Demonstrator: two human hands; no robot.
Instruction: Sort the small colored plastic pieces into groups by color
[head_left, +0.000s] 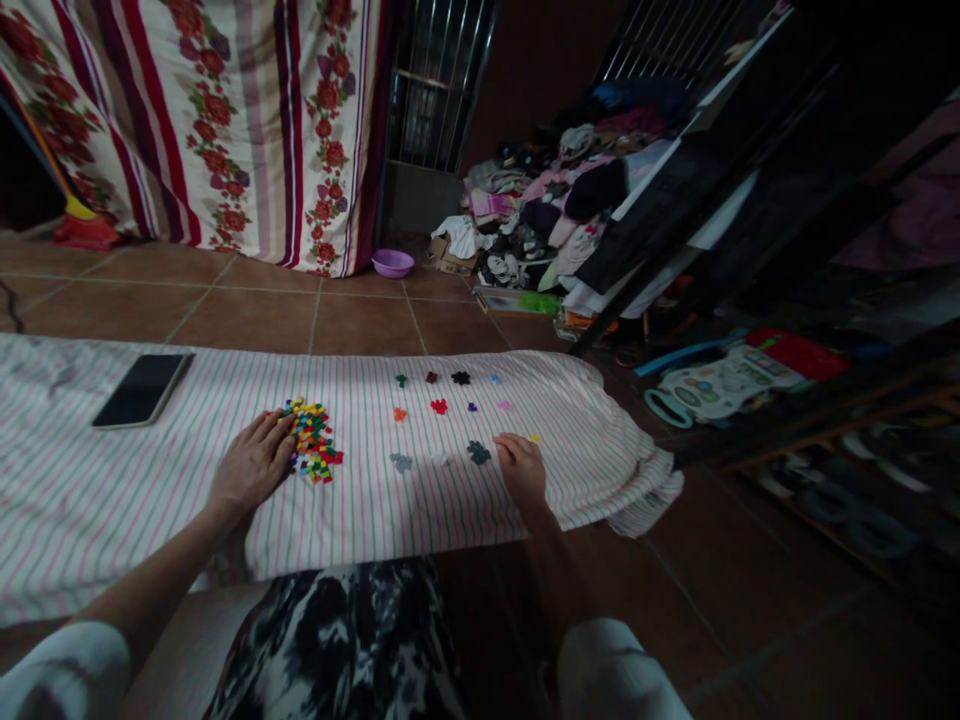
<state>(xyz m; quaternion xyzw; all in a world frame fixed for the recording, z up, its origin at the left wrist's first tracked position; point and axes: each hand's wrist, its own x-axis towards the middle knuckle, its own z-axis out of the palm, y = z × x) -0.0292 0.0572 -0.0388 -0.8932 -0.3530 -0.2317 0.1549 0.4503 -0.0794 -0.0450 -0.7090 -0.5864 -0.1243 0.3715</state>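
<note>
L hand (251, 462) lies flat, fingers apart, touching the mixed block pile (313, 440) mid striped cloth (150, 500). R hand (521, 470) is curled beside the colour clusters (439, 406) near the cloth's right end; can't tell if pinching. Recommend: lift pcs singly, don't drag the cloth.

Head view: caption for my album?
Left hand touches a mixed pile of colored pieces; right hand by color-sorted clusters on striped cloth.

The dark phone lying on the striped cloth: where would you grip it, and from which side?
Probably across its two long edges, coming from above. The phone lies flat, screen up, on the striped cloth, so only the thin edges offer purchase. The left hand, beside the pile of coloured pieces, is the nearer one.
</note>
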